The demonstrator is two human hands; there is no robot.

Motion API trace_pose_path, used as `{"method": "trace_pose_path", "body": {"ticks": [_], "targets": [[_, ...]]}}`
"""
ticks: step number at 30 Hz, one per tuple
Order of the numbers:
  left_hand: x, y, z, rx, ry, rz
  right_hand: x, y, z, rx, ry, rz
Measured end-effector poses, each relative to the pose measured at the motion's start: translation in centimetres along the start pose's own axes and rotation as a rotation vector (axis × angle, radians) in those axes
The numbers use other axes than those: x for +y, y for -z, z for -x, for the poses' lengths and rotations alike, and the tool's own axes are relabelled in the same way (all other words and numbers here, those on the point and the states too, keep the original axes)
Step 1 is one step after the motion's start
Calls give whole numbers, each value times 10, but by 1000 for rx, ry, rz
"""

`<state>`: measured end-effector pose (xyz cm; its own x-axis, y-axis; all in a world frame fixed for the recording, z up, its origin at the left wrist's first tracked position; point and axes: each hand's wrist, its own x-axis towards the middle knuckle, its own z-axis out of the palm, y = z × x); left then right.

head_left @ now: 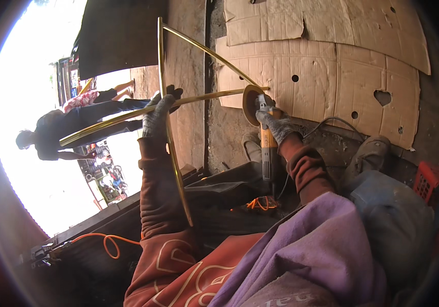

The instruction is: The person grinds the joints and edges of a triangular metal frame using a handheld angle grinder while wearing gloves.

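Note:
In a grey work glove, my left hand (159, 110) is closed round gold-coloured metal tubes where they cross. One long tube (108, 123) slants from the lower left toward the grinder, and another (176, 174) runs from the top down past my sleeve. A third, thinner-looking length (209, 52) joins the upper tip and slopes down to the right. My gloved right hand (279, 125) grips the head of a yellow and grey angle grinder (267, 153). Its brown disc (251, 105) overlaps the tube near its right end; I cannot tell whether they touch.
Flattened cardboard (316, 77) with holes covers the floor ahead. A grey cord (332, 118) curves behind my right arm. An orange cable (109, 240) lies at lower left, a red plastic crate (429, 180) at far right. Another person (50, 130) stands outside in the bright opening.

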<state>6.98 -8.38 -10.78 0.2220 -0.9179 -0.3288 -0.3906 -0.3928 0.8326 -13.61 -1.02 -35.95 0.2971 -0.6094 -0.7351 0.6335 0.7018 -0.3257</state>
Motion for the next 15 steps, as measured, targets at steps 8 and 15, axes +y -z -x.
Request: {"method": "trace_pose_path", "body": {"ticks": [8,15], "targets": [[42,-31,-10,-98,-70,-156,-13,-2,12,-101,-62,-60],[46,-14,-45,-213,-38,-370,-17,-10,12,-106,10,-6]]}}
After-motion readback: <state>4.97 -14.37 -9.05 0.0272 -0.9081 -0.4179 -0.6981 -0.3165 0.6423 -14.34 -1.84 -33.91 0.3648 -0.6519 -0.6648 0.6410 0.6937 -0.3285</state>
